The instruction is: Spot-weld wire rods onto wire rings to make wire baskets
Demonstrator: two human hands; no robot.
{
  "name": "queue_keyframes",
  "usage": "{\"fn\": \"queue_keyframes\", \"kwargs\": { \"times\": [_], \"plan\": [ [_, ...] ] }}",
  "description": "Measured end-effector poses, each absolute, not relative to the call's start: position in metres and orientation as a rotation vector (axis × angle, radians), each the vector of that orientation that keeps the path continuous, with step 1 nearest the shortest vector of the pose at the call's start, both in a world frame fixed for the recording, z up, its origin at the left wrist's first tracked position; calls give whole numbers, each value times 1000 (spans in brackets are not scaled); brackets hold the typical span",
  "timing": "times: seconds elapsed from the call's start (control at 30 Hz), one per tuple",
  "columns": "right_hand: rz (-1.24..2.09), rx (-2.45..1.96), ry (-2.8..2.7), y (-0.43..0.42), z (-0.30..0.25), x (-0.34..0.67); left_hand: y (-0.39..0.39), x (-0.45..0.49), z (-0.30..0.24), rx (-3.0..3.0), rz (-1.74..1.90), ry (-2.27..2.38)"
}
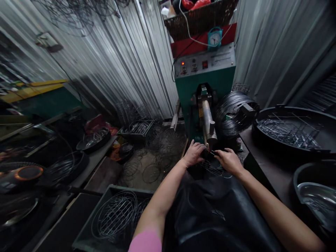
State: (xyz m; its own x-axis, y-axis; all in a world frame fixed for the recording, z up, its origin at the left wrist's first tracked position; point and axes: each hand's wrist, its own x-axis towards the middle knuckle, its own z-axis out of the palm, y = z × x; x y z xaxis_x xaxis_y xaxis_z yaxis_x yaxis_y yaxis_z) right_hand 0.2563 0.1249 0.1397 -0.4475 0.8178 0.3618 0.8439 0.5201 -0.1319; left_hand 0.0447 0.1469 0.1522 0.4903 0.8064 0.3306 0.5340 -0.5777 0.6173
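Observation:
My left hand (194, 153) is at the tip of a green spot welding machine (185, 96), just left of its metal electrode arm (209, 122). Its fingers are curled together, and what they hold is hidden. From the right, my right hand (229, 161) pinches a thin metal wire piece (212, 152) that points toward the electrode tip. A small orange glow shows between the hands under the arm. Below them, above my black apron (210, 210), lie several loose wires (214, 169).
A wire coil (237, 113) hangs right of the machine. Large black pans (325, 140) with bent wire pieces stand on the right bench. At lower left is a green crate (86, 218) with round wire racks (118, 213). Wire rings (151, 173) lie on the floor.

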Motion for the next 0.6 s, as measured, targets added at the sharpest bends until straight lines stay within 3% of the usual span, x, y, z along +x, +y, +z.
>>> {"fn": "queue_keyframes", "kwargs": {
  "times": [0.2, 0.37, 0.6],
  "plan": [
    [-116, -1479, -2331, 115, 138, 257, 153, 39, 142, 2721, 591, 1169],
    [-148, -1653, -2370, 103, 151, 258, 145, 41, 133, 2668, 670, 1281],
    [51, -1615, -2400, 80, 168, 234, 119, 27, 147, 2483, 862, 1281]
  ]
}}
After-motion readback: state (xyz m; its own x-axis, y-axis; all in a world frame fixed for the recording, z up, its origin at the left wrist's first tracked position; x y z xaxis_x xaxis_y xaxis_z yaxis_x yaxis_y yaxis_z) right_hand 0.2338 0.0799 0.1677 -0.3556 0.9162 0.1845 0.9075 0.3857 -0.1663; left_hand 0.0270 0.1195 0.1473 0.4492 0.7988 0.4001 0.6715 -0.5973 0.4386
